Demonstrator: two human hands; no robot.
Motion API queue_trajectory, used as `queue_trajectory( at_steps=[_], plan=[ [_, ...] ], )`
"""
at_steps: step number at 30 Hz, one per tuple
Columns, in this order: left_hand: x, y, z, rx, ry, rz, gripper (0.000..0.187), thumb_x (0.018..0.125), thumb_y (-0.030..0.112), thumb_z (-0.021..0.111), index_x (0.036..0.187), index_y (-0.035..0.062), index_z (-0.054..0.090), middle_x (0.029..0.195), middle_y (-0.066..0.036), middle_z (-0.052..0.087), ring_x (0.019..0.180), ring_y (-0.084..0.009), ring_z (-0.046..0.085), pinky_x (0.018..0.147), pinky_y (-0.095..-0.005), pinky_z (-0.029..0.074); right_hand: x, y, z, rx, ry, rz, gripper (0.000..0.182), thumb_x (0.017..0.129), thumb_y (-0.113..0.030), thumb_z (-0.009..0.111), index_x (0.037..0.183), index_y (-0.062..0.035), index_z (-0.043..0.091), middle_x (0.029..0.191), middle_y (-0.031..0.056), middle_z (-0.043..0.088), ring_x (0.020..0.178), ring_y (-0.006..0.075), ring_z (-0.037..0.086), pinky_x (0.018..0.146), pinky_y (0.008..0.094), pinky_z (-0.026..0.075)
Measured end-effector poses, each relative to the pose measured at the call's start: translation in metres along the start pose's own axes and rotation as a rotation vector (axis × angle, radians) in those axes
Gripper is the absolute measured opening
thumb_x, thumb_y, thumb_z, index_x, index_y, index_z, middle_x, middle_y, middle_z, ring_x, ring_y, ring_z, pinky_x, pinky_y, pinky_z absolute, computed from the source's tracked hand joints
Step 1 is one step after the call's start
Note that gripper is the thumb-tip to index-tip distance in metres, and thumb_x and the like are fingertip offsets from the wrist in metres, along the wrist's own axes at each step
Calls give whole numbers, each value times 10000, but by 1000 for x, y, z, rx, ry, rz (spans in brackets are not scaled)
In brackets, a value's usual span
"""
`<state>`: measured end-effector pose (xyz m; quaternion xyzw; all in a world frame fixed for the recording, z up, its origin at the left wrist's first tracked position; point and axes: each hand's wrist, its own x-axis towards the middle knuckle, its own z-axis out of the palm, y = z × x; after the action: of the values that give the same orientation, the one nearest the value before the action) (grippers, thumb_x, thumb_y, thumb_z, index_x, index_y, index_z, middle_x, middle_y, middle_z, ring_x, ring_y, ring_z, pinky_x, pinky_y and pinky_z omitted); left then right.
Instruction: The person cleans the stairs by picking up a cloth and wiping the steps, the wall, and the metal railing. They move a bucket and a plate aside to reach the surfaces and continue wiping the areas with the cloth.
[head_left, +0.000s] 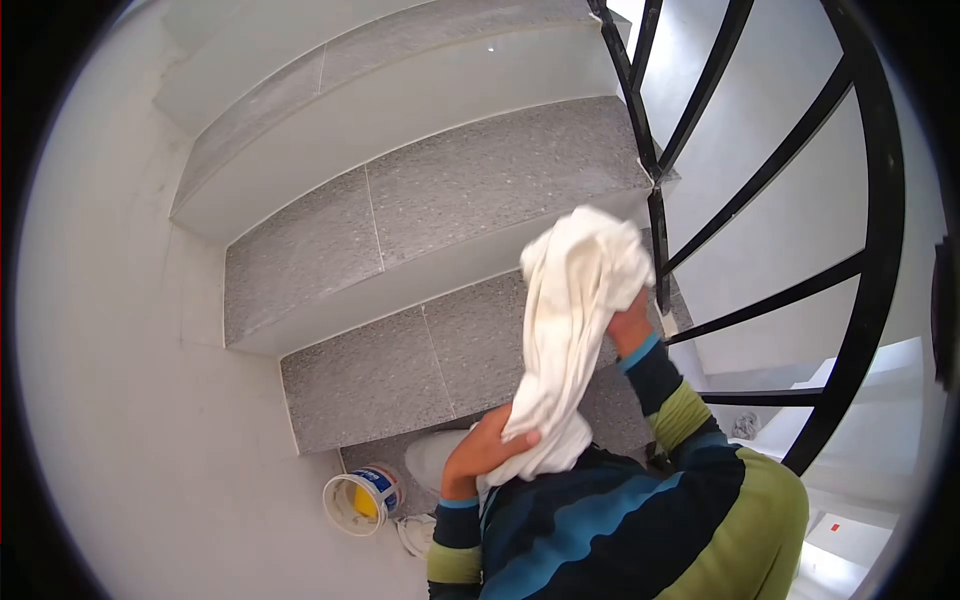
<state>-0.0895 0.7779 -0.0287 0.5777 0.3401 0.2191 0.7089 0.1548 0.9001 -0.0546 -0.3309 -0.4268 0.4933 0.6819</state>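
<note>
A white cloth (560, 330) hangs bunched lengthwise between my two hands, in front of my body and above the grey steps. My left hand (487, 448) is closed around its lower end, with the thumb lying over the folds. At the upper end, my right hand (630, 322) grips the cloth near the railing; most of its fingers are hidden behind the fabric. The upper bundle looks slightly blurred.
Grey speckled stair treads (500, 170) with white risers climb ahead. A black metal railing (880, 200) curves along the right side. A white wall (110, 280) borders the left. At lower left stands a small bucket (340, 517) with something yellow inside, beside a shoe (415, 535).
</note>
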Motion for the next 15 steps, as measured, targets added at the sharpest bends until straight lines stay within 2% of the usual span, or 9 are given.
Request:
queue_trajectory(
  at_steps=[1, 4, 6, 7, 9, 10, 12, 14, 15],
  plan=[
    [18, -2, 5, -121, 88, 40, 498, 849, 274, 593, 1227, -18, 451, 1130, -99, 562, 1014, -165, 525, 878, -291, 406, 24, 16, -24, 71, 66, -35, 382, 866, -193, 544, 1198, -40, 435, 1181, 105, 510, 1051, 180, 517, 882, 335, 443],
    [89, 20, 25, -432, 133, 80, 534, 859, 269, 575, 1267, -21, 388, 1141, -111, 543, 996, -179, 538, 883, -303, 412, 95, -22, -36, -782, 119, -480, 317, 895, -242, 438, 1112, -30, 532, 1128, 142, 549, 1095, 233, 496, 880, 384, 441],
    [148, 21, 39, -232, 131, 219, 494, 868, 260, 556, 1246, -23, 412, 1131, -119, 548, 981, -182, 547, 859, -299, 425, 153, -6, -65, -904, 99, -255, 138, 791, -120, 562, 824, -18, 649, 926, 168, 617, 904, 274, 594, 811, 411, 452],
    [175, 21, 45, -130, 142, 302, 473, 871, 247, 548, 1236, -26, 421, 1121, -122, 553, 973, -181, 550, 848, -298, 433, 166, -8, -62, -1569, -72, -435, 153, 773, -133, 563, 786, -12, 657, 946, 200, 611, 929, 307, 581, 838, 442, 425],
    [199, 10, 52, -24, 156, 380, 453, 873, 233, 540, 1226, -29, 429, 1111, -126, 558, 965, -179, 553, 836, -296, 440, 192, 18, -75, -2212, -375, -348, 401, 828, -313, 505, 947, 50, 627, 1094, 290, 543, 1071, 398, 491, 949, 515, 306],
    [203, 5, 53, -39, 208, 342, 445, 872, 228, 538, 1218, -31, 436, 1100, -124, 564, 957, -176, 555, 830, -296, 443, 186, 32, -69, -2208, -377, -350, 401, 828, -313, 505, 947, 50, 627, 1094, 290, 543, 1071, 398, 491, 949, 515, 306],
    [189, -8, 47, -152, 284, 241, 433, 867, 221, 538, 1207, -32, 446, 1078, -119, 577, 941, -176, 562, 821, -297, 450, 170, 68, -43, -1960, 169, -387, 617, 887, -427, 377, 1160, 117, 472, 1235, 329, 418, 1174, 431, 385, 996, 509, 252],
    [144, -21, 31, -377, 336, 171, 431, 861, 226, 547, 1200, -24, 458, 1054, -108, 587, 909, -181, 580, 796, -298, 470, 169, 95, 7, -1989, -167, -124, 771, 890, -521, 277, 1266, 151, 299, 1321, 322, 313, 1211, 428, 342, 1017, 506, 225],
    [117, -20, 19, -431, 363, 101, 425, 860, 220, 548, 1199, -22, 462, 1049, -106, 587, 906, -181, 587, 782, -295, 484, 152, 102, 46, -1722, -205, -238, 740, 883, -503, 332, 1255, 137, 327, 1296, 324, 345, 1203, 429, 351, 1012, 499, 240]
  ],
)
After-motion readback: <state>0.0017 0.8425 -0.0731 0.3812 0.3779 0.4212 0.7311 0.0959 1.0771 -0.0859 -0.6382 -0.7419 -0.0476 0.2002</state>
